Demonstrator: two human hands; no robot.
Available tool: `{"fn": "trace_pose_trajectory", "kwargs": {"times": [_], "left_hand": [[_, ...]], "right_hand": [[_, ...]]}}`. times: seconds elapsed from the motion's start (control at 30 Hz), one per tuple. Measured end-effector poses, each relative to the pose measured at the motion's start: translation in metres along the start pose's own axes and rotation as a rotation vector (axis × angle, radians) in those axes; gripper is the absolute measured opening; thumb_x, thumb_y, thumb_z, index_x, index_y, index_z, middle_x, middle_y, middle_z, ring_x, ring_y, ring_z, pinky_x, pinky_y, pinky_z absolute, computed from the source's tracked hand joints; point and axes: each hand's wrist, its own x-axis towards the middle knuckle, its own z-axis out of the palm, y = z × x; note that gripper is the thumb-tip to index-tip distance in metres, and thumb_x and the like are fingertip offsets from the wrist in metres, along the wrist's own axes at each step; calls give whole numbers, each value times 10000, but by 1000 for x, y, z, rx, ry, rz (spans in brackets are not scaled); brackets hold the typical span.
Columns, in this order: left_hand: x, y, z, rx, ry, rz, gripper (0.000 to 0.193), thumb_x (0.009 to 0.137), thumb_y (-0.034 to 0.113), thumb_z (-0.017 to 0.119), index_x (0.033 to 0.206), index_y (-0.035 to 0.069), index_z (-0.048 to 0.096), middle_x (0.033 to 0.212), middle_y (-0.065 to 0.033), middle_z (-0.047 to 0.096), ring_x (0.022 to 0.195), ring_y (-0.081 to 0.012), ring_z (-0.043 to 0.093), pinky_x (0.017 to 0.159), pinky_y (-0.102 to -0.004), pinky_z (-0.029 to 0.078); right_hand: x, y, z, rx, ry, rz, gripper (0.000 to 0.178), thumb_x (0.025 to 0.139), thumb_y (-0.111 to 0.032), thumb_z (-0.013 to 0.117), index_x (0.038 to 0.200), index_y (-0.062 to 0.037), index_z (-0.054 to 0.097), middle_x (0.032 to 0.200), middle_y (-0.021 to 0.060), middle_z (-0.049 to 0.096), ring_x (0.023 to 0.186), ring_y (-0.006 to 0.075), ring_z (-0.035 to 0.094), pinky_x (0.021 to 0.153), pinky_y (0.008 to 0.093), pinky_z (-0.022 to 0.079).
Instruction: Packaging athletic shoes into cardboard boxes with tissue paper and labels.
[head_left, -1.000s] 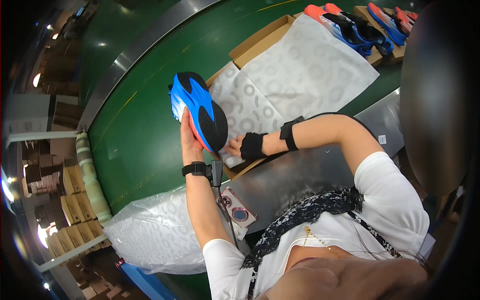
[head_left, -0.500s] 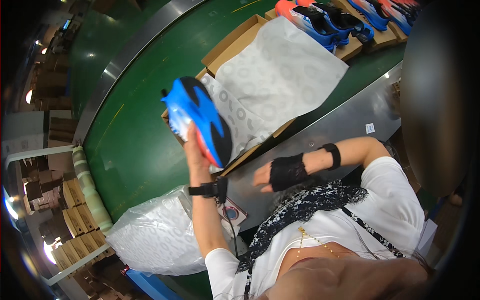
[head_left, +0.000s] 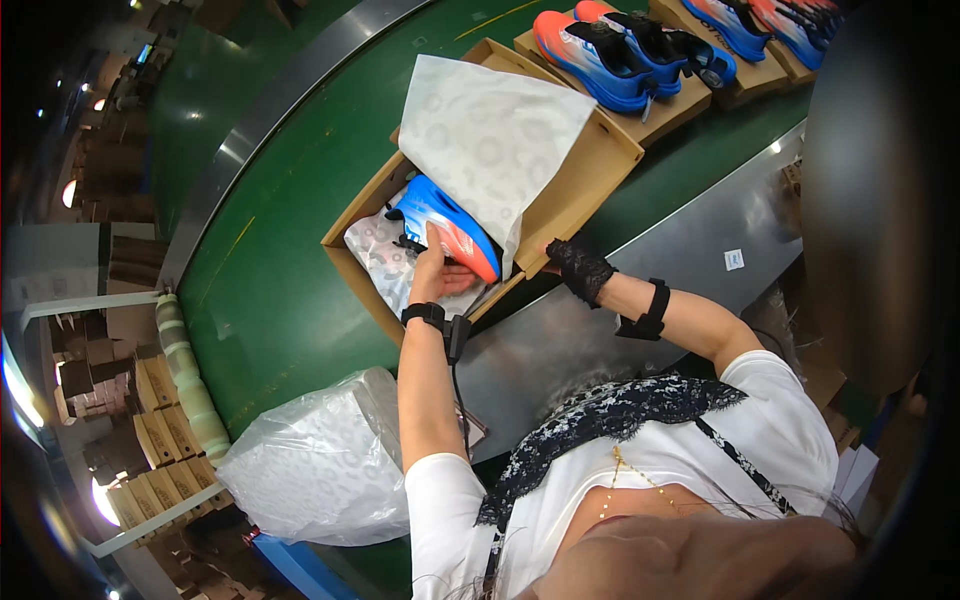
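Observation:
A blue and coral running shoe [head_left: 440,219] lies on its side within an open cardboard shoebox [head_left: 360,297]. My left hand [head_left: 440,272] is closed on it, thumb along the upper and fingers at its lower edge. Printed white tissue paper [head_left: 490,135] rises over the middle of the box, and a second part of the tissue lies crumpled under the shoe. At the near wall of the box, my right hand [head_left: 577,270], in a black lace fingerless glove, grips the rim; its fingertips are partly hidden.
The box sits on a green conveyor belt [head_left: 270,270] with a metal edge [head_left: 680,240] nearest me. More blue and coral shoes [head_left: 600,60] stand on boxes at the far right. A plastic bag of tissue [head_left: 315,465] lies at near left. Stacked cartons [head_left: 165,435] are further left.
My left hand has lowered the shoe into the box and turned it. My right hand has moved up to the box's near rim. The tissue has shifted left, standing more upright.

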Motion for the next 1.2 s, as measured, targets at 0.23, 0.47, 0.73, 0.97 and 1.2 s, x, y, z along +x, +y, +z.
{"fn": "trace_pose_trajectory", "kwargs": {"times": [0.23, 0.47, 0.73, 0.97, 1.2], "left_hand": [[-52, -45, -11, -510, 40, 582, 594, 864, 419, 401, 1118, -118, 363, 970, -250, 517, 824, -317, 569, 701, -368, 489], [-62, -80, -11, -405, 517, 543, 710, 834, 554, 316, 1204, -52, 350, 1184, -186, 437, 1002, -270, 465, 744, -379, 409], [-34, -85, -12, -417, 426, 402, 569, 809, 442, 480, 1165, 4, 405, 1118, -115, 504, 962, -213, 507, 751, -341, 421], [-100, -37, -13, -898, -215, 438, 592, 749, 522, 354, 1203, 144, 410, 1158, -67, 467, 1047, -269, 449, 829, -484, 362], [-182, -46, -15, -951, -183, 558, 568, 713, 529, 401, 1152, 173, 452, 1128, -50, 465, 1022, -252, 437, 798, -480, 366]], "right_hand": [[7, -22, 11, -768, 108, -728, 539, 638, -68, 581, 1153, -93, 427, 1103, 132, 498, 987, 319, 487, 756, 429, 398], [26, 3, -5, -1884, -126, -1337, 520, 735, -191, 471, 1237, -293, 376, 1323, 105, 300, 1177, 324, 333, 786, 652, 258], [19, -13, 18, -1928, -190, -1247, 501, 713, -125, 477, 1173, -322, 443, 1273, 87, 379, 1138, 290, 390, 801, 596, 274], [33, -141, 89, -1710, -393, -1314, 488, 646, -103, 520, 1115, -233, 485, 1141, 85, 479, 1043, 225, 459, 877, 529, 264], [13, -166, 58, -1176, -48, -1549, 422, 628, -41, 623, 1037, -81, 527, 1064, 112, 514, 987, 279, 488, 817, 356, 420]]}}
